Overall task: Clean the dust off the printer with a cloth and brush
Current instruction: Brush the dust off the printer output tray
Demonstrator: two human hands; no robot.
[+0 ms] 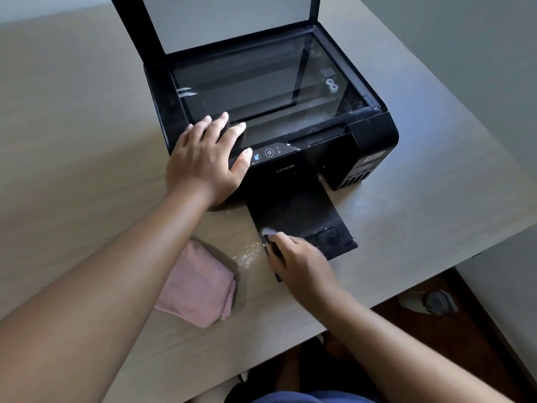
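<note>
Centrally: black Epson inkjet printer with scanner lid raised, on pale wood-grain table — left hand spread flat on its front-left corner; right hand gripping small black brush at the output tray's near-left edge; folded pink cloth beside.

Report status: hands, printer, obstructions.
Left hand flat on printer. Right hand sweeping brush on output tray. Pink cloth idle. Nothing blocking.
</note>
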